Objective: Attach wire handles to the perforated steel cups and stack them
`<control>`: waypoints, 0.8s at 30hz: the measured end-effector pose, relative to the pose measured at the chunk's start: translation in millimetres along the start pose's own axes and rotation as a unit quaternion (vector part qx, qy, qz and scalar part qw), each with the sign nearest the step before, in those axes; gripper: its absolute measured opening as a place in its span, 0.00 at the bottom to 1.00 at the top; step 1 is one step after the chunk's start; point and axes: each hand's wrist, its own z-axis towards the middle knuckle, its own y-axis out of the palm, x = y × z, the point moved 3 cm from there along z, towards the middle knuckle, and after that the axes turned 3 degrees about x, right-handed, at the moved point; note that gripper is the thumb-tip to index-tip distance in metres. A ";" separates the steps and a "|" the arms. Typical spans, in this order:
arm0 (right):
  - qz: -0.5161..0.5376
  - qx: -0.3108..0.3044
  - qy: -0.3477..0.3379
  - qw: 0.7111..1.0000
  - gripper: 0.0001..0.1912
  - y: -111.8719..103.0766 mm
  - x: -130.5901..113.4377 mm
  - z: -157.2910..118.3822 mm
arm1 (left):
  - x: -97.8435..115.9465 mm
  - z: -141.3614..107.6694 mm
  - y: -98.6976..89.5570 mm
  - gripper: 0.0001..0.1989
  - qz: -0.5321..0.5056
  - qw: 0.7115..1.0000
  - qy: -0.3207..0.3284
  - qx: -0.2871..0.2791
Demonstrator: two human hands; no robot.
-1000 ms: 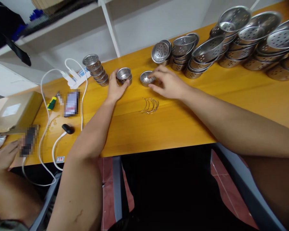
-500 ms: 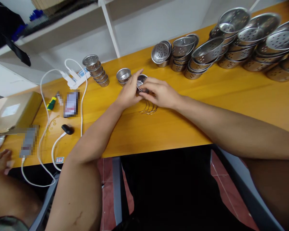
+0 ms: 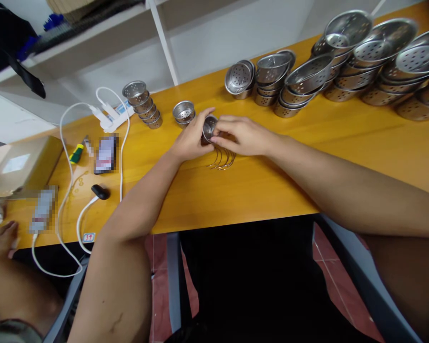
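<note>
My left hand (image 3: 193,138) curls round a small perforated metal cup (image 3: 209,127), its mouth facing up toward me. The fingers and thumb of my right hand (image 3: 238,136) are pinched together at the cup's right rim. Whether a small part sits between those fingertips is hidden. Several thin curved wire pieces (image 3: 226,164) lie on the table just below my right hand, partly covered by it. Beyond my left hand stands a short stack of perforated cups (image 3: 183,112).
A taller cup stack (image 3: 142,102) stands at left by a white power strip (image 3: 116,119). Larger perforated cups (image 3: 293,102) are piled at the back right. Phones (image 3: 106,155), cables and a cardboard box (image 3: 28,164) occupy the left side. A co-worker's hand (image 3: 2,238) rests at far left.
My right hand's fingertips have drawn back from inside the cup to its right rim, moving slightly right. The cup's inside shows more now. My left hand stays around it.
</note>
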 end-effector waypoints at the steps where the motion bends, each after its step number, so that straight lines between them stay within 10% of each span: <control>1: 0.003 0.008 -0.004 1.000 0.15 -0.3 -1.1 0.5 | -1.1 0.1 0.9 0.53 0.003 1.000 0.002 0.001; 24: 0.071 0.073 0.071 0.992 0.36 -6.0 -3.2 5.9 | -0.2 3.5 1.3 0.53 -0.027 0.999 0.010 0.033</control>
